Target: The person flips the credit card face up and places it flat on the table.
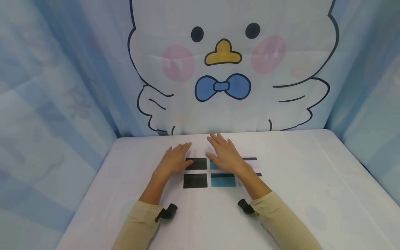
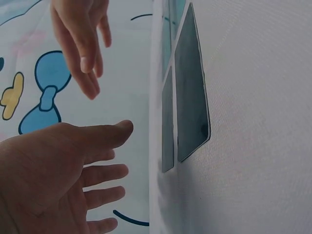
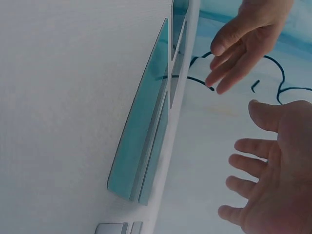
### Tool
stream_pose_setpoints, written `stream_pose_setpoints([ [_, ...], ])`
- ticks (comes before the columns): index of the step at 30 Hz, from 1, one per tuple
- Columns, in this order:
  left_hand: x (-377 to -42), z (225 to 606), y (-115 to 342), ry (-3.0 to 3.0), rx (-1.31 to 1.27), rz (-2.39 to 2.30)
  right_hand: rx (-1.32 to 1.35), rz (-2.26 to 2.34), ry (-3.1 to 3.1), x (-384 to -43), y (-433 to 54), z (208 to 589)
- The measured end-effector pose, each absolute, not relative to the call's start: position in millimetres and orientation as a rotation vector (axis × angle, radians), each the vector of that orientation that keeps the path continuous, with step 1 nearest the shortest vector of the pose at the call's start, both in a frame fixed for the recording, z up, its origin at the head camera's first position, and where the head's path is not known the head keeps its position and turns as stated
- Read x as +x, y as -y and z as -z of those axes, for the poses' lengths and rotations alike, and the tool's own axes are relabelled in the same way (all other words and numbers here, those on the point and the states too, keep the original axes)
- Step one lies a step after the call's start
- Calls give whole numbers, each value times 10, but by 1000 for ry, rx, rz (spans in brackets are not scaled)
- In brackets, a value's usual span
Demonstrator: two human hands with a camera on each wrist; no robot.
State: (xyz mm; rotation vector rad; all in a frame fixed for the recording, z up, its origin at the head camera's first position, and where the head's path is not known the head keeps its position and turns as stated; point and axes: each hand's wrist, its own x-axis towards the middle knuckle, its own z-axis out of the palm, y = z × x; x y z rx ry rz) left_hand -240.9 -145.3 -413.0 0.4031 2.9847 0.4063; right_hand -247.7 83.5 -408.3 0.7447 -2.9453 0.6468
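Note:
Two rows of flat cards lie on the white tabletop in the head view. At the left are a far black card (image 1: 197, 164) and a near black card (image 1: 195, 181). Beside them lie a near teal card (image 1: 223, 182) with a dark stripe and a far teal card (image 1: 213, 165), mostly covered. A far pale card (image 1: 253, 164) lies at the right; a near one is largely hidden by the right forearm. My left hand (image 1: 175, 160), fingers extended, hovers by the far black card. My right hand (image 1: 225, 155) hovers spread over the far teal card. Both are empty.
A white-covered table (image 1: 312, 166) extends around the cards. Behind it hangs a curtain (image 1: 293, 114) with a printed cartoon bird, and blue curtains (image 1: 50, 114) close off the sides. Small black devices (image 1: 168, 211) sit on both wrists at the sleeve ends.

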Motion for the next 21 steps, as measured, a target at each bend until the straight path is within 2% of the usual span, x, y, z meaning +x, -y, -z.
stream_pose_setpoints([
  [21, -2445, 4168, 1435, -2964, 424, -403, 746, -626, 3017, -2520, -754, 4104],
])
